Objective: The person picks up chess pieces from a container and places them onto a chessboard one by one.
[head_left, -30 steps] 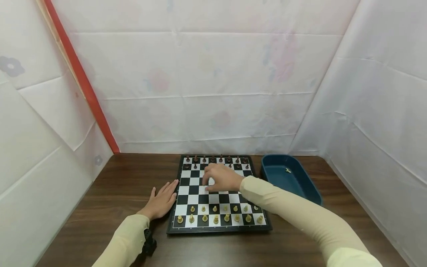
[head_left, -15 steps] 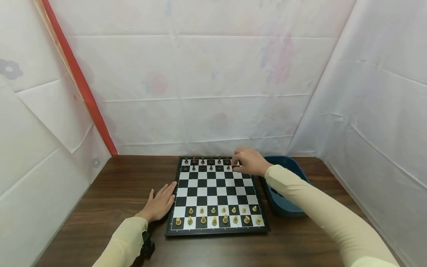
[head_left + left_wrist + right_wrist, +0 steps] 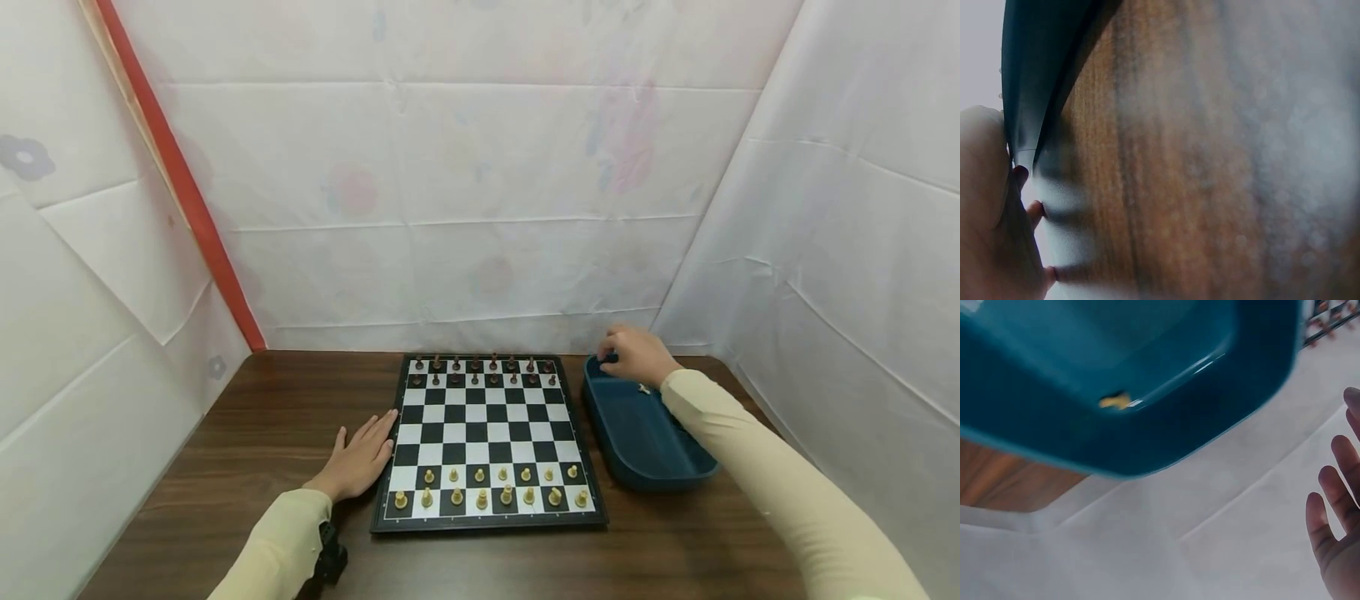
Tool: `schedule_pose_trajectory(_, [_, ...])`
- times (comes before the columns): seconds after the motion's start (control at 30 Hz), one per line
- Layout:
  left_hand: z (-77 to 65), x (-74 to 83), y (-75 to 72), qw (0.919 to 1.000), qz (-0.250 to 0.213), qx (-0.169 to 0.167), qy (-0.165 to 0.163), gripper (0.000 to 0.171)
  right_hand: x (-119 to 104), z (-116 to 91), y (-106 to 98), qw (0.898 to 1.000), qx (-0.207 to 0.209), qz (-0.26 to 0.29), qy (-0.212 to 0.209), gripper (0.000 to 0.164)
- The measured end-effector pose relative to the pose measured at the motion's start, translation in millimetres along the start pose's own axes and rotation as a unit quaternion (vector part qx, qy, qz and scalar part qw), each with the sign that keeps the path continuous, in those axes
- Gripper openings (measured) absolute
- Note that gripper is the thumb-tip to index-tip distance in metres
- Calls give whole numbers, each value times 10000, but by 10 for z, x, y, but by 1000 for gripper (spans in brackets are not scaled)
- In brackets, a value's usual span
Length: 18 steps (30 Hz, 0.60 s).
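A black-and-white chessboard (image 3: 476,433) lies on the table. Rows of small dark chess pieces (image 3: 475,380) stand at its far end, and pale yellow ones (image 3: 482,498) line the near end. My left hand (image 3: 354,467) rests on the table with fingers extended, fingertips right at the board's left rim. To the right, over the far end of a blue tray (image 3: 630,482), is my right hand (image 3: 637,357). Its fingers look relaxed and slightly spread in the right wrist view, with nothing between them. One small yellow piece (image 3: 1115,400) lies inside the tray.
The dark brown wooden table (image 3: 300,392) is hemmed in by white floral sheeting (image 3: 480,217) at the back and both sides. A red strip (image 3: 176,167) runs down the left back corner. A black band (image 3: 330,554) is around the left wrist.
My right hand has moved right, from over the middle of the board past its far right corner to above the tray. The left hand stays at the board's left edge.
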<state>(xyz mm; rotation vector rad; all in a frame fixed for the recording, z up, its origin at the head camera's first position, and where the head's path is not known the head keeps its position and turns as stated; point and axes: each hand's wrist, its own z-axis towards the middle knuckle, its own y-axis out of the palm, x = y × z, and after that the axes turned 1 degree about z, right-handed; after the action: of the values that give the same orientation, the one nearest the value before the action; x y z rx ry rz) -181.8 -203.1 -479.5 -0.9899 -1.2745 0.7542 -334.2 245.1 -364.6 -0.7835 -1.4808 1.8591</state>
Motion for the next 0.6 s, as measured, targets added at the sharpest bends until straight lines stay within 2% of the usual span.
schedule_pose_trajectory(0.1, [-6,-10,3,10000,-1,36,63,52,196,-80,36,9998,-53,-130,108,9])
schedule_pose_trajectory(0.23, [-17,-17,1,10000,38,29,71,52,420,-162,101,9988,-336,-184,295,10])
schedule_pose_trajectory(0.37, [-13,-24,14,10000,71,38,52,52,576,-232,171,9961,-620,-25,634,10])
schedule_pose_trajectory(0.53, [7,-30,28,10000,88,16,3,52,690,-287,285,9930,-709,-50,947,4])
schedule_pose_trajectory(0.6, [11,-28,28,10000,95,7,-23,52,699,-302,336,9932,-648,-155,951,16])
